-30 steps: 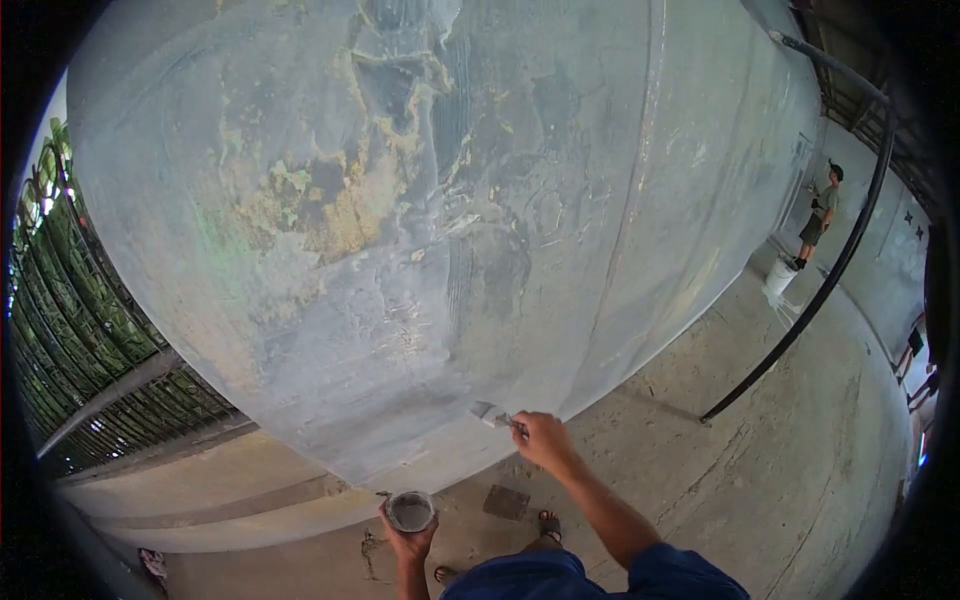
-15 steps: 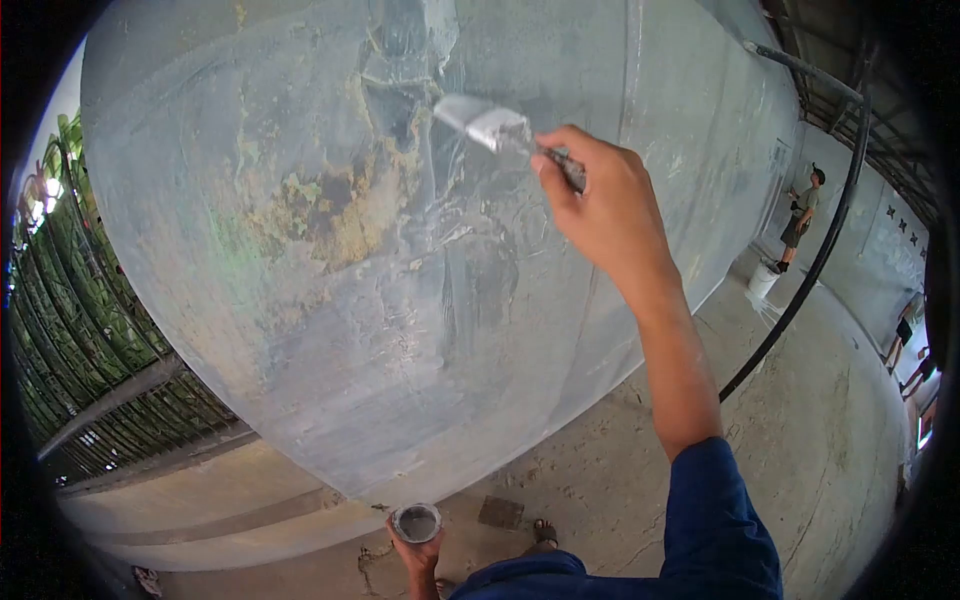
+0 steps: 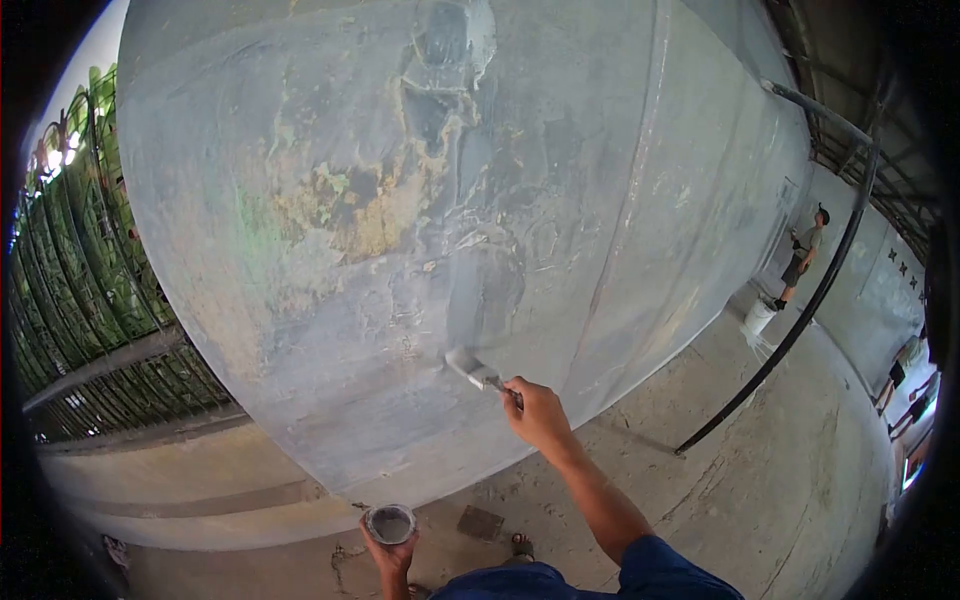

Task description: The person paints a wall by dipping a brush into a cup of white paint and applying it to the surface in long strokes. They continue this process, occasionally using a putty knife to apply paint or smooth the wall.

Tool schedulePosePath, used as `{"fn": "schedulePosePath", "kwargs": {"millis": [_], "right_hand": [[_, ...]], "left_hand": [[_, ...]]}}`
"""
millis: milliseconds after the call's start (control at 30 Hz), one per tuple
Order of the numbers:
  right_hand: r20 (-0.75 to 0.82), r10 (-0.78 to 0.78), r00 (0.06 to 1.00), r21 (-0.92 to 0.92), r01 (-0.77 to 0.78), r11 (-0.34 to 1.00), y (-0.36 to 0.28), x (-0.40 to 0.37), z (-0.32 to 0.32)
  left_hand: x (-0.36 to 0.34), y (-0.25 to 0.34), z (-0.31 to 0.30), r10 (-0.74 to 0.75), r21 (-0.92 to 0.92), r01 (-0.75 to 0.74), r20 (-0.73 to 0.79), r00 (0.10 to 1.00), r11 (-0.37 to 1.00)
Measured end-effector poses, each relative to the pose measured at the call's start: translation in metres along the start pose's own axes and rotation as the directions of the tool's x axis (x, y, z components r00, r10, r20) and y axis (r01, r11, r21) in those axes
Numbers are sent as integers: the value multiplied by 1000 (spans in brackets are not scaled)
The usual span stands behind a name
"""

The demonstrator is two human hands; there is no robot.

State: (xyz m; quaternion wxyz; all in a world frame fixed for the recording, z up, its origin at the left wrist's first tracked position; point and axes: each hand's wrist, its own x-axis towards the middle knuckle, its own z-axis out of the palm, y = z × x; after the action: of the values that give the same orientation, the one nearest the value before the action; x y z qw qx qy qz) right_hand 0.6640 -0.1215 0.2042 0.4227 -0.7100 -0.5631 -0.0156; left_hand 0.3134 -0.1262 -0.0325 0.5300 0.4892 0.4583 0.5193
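My right hand (image 3: 541, 418) is closed round the handle of a paintbrush (image 3: 473, 368). The brush's pale bristles press against the lower part of a grey wall (image 3: 330, 120), at the foot of a darker, wet-looking vertical streak. Higher up, the wall has rough peeling patches of yellow and green. Down near the wall's base, my left hand (image 3: 388, 556) grips a small round cup of grey paint (image 3: 390, 524), its mouth facing up.
On the left stands a metal fence (image 3: 90, 280) with plants behind it. A black pole (image 3: 830, 270) curves down to the concrete floor on the right. Beyond it another person (image 3: 806, 255) stands by a white bucket (image 3: 760, 316); more people are at the far right edge.
My right hand has brought the paintbrush down the wall, from the upper middle to the lower part. The cup stays in my left hand, and the view has shifted slightly.
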Motion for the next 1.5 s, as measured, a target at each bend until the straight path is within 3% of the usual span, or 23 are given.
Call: {"fn": "schedulePosePath", "kwargs": {"millis": [67, 100, 167, 300, 400, 467, 600, 700, 767, 867, 933, 967, 1033, 1067, 1100, 1167, 1200, 1267, 1333, 1367, 1400, 1467, 1500], "right_hand": [[88, 50, 995, 8, -51, 999, 6, -3, -7], [162, 22, 987, -79, -9, 997, 5, 6, -17], [222, 0, 975, -160, 36, 986, -9, 31, -37], [50, -128, 991, -214, 136, 967, -83, 111, -114], [-143, -249, 958, -292, 200, 935, -159, 148, -176], [-280, -373, 884, -337, 273, 901, -189, 168, -201], [-487, -408, 772, -290, 298, 910, -213, 184, -216], [-528, -438, 727, -211, 388, 897, -178, 194, -185], [-413, -393, 822, -220, 328, 919, -147, 178, -150], [-327, -385, 863, -219, 327, 919, -93, 120, -92], [-104, -198, 975, -158, 180, 971, -75, 72, -70], [-24, -153, 988, -158, 148, 976, -57, 53, -55], [52, -107, 993, -163, 114, 980, -24, 33, -31], [207, -41, 978, -191, 81, 978, -12, 26, -24], [350, 27, 936, -224, 56, 973, -3, 25, -20], [383, 23, 923, -253, 80, 964, 15, 34, -14], [415, 11, 910, -276, 115, 954, 12, 44, -18], [307, -86, 948, -274, 175, 946, 3, 80, -42], [177, -81, 981, -285, 130, 950, -50, 124, -94], [154, -135, 979, -296, 176, 939, -81, 142, -127], [107, -168, 980, -303, 193, 933, -106, 160, -154], [4, -372, 928, -424, 338, 840, -157, 194, -206], [-60, -343, 937, -489, 272, 829, -196, 201, -228]], "left_hand": [[6, -15, -3, -169, -295, 157, -14, 986, 942], [5, -16, -5, -171, -291, 160, -11, 985, 943], [0, -17, -4, 87, -10, -87, 8, 996, 996], [-10, 9, 6, 71, 24, -71, -6, 997, 997], [-11, -10, 2, 89, -139, -88, 5, 996, 986], [-17, 22, 7, 121, 133, -123, 23, 992, 983], [-13, -9, -3, 130, 56, -132, 49, 990, 990], [-13, -16, -2, 142, -25, -142, -14, 990, 990], [-11, -14, -6, 96, -128, -97, -11, 995, 987], [-11, -11, -11, 161, -101, -165, -43, 986, 981], [-14, 3, -7, 126, -193, -137, -68, 990, 972], [-12, 2, -13, 137, -105, -142, -54, 989, 984], [-11, -2, -16, 178, 29, -177, -66, 982, 984], [-13, -3, -17, 176, 29, -174, -66, 982, 984], [-13, 0, -14, 149, -78, -153, -63, 987, 985], [-17, 2, -13, 119, -181, -126, -48, 992, 975], [-16, 2, -10, 35, -269, -48, -51, 998, 962], [-12, -1, -13, -42, -355, 20, -53, 998, 935], [-11, -17, -22, 200, -218, -192, 15, 980, 957], [-15, -11, -18, 93, -298, -90, -4, 996, 950], [-18, 1, -16, 97, -297, -95, -9, 995, 950], [-22, 21, -14, -202, -478, 176, -3, 979, 861], [-20, 8, -16, -201, -476, 175, -4, 980, 862]]}}
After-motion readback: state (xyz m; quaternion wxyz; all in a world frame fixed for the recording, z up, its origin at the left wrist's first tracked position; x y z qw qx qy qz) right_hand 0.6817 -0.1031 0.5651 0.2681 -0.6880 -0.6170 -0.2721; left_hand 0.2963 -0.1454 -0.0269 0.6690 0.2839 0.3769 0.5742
